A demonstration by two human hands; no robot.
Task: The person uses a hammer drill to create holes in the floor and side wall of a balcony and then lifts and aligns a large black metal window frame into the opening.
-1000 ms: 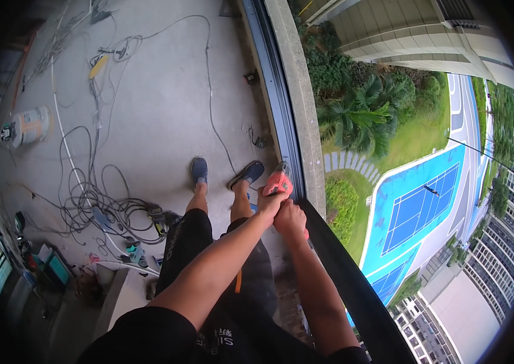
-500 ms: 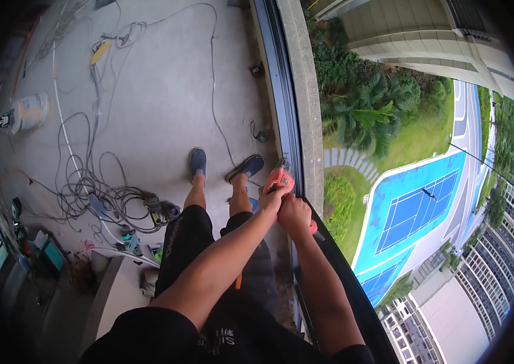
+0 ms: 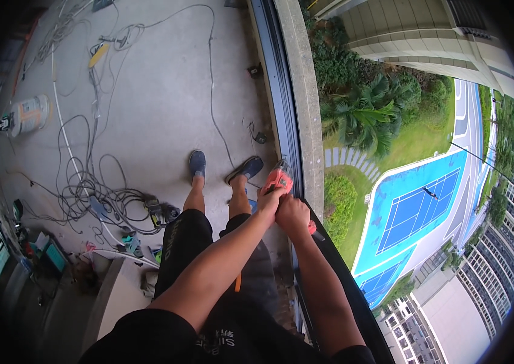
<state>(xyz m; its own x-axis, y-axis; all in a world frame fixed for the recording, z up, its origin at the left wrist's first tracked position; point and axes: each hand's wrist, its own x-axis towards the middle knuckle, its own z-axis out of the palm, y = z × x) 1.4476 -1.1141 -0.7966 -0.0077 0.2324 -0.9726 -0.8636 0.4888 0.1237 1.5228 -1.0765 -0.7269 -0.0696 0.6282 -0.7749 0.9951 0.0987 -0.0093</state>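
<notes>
Both hands grip a red corded power tool (image 3: 278, 179) that looks like an angle grinder, with a greyish metal head at its far end. My left hand (image 3: 270, 200) is closed round the body behind that head. Just right of it and slightly nearer, my right hand (image 3: 293, 215) is wrapped round the rear part, and a bit of red casing shows past its edge. The head sits against or just over the dark metal frame track (image 3: 282, 85) along the floor's edge; contact cannot be made out. Fingertips and the tool's underside are hidden.
Beyond the track runs a concrete ledge (image 3: 306, 91), with a drop to greenery and a blue sports court (image 3: 420, 200). Tangled cables (image 3: 90, 197) lie left of my feet, beside a dark power tool (image 3: 161, 212). Further left stands a bucket (image 3: 31, 115). A thin cord (image 3: 212, 79) crosses the floor.
Both hands and the tool have shifted very slightly nearer and left, still in the same grip.
</notes>
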